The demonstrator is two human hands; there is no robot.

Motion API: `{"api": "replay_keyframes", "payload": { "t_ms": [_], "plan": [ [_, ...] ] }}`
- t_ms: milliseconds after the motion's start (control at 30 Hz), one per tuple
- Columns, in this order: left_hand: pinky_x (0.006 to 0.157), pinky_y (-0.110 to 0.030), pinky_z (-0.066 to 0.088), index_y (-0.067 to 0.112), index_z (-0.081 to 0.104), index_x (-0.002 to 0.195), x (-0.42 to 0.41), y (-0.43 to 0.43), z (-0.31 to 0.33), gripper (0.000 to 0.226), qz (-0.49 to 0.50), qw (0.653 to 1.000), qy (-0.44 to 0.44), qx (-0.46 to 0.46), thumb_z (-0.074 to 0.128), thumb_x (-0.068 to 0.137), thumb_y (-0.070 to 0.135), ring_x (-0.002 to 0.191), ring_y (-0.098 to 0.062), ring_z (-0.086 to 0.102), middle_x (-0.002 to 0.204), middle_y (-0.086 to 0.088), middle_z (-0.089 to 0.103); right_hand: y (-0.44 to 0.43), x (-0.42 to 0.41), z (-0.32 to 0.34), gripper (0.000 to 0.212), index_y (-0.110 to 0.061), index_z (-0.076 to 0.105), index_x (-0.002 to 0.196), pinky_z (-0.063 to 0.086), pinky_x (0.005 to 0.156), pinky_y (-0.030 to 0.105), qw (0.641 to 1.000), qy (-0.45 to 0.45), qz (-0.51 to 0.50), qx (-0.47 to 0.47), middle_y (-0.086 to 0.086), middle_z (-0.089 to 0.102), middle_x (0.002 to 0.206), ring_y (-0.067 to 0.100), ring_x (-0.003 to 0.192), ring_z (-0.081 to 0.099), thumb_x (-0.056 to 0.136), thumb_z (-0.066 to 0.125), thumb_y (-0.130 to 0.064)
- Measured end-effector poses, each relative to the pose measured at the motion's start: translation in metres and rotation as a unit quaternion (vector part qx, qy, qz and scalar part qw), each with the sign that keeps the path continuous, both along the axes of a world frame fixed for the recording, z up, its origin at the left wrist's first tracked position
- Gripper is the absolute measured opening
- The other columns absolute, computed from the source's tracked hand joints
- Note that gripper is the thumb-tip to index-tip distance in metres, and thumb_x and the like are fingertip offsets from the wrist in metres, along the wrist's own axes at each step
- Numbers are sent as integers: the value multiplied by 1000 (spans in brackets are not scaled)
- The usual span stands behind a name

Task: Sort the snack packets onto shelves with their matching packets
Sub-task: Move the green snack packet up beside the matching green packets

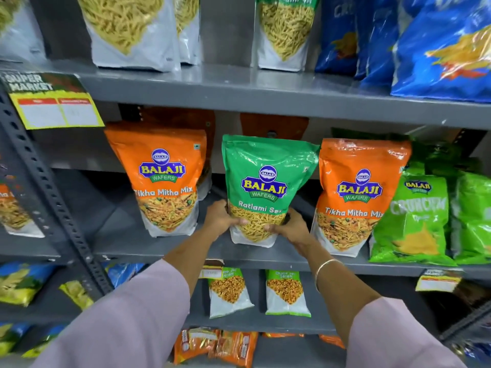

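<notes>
On the middle shelf (159, 251), both hands (256, 224) grip the green Ratlami Sev packet (265, 181), hiding its lower corners.

Pale lilac sleeves (127, 322) cover both arms, pushed back above bare forearms. A thin silver bangle (322, 272) circles the right wrist, nearest the sleeve cuff.

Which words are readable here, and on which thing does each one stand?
"BALAJI WAFERS Ratlami Sev": green packet held in both hands.
"BALAJI WAFERS Tikha Mitha Mix": two orange packets.
"BALAJI CRUNCHEM": light green bag.
"SUPER MARKET": shelf tag; its price boxes are blurred.
Lower small packets: blurred.
</notes>
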State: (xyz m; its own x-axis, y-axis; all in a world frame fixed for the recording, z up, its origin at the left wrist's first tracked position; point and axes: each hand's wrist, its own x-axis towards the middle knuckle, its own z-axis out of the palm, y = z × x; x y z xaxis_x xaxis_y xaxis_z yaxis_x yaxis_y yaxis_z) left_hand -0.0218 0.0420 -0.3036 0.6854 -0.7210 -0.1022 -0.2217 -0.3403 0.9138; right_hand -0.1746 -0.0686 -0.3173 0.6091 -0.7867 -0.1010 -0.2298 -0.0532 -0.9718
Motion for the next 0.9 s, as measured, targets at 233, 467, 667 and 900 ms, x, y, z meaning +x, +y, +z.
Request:
{"api": "replay_keyframes", "payload": {
  "t_ms": [233, 467, 667, 900],
  "plan": [
    [93, -38, 50, 0, 62, 115, -7, 41, 16, 58, -3, 999, -32, -6, 84, 62, 9, 113, -31, 60, 122, -18, 66, 32, -3, 19, 64, 8, 48, 124, 50, 56, 4, 999, -13, 38, -31, 19, 60, 116, 18, 89, 58, 65, 73, 11],
    [85, -22, 39, 1, 58, 122, -31, 74, 42, 66, -31, 993, -111, 7, 84, 63, 15, 117, -30, 58, 127, -16, 63, 61, -28, 40, 68, 5, 50, 123, 51, 80, 29, 998, 1, 35, -46, 22, 61, 124, 30, 109, 60, 62, 79, 3],
    [79, -24, 43, 3, 64, 114, -61, 88, 86, 60, -68, 984, -161, 22, 84, 62, 24, 109, -28, 62, 120, -14, 67, 78, -66, 88, 64, 3, 47, 123, 50, 90, 38, 998, 3, 63, -19, 23, 59, 125, 36, 116, 57, 65, 74, 8],
    [73, -23, 43, 3, 67, 106, -93, 95, 158, 54, -97, 974, -202, -11, 84, 61, 28, 91, -18, 60, 114, -12, 69, 95, -115, 175, 51, -6, 50, 116, 52, 80, 31, 996, 26, 66, -55, 6, 63, 97, 26, 99, 61, 71, 73, -1]
  ]
}}
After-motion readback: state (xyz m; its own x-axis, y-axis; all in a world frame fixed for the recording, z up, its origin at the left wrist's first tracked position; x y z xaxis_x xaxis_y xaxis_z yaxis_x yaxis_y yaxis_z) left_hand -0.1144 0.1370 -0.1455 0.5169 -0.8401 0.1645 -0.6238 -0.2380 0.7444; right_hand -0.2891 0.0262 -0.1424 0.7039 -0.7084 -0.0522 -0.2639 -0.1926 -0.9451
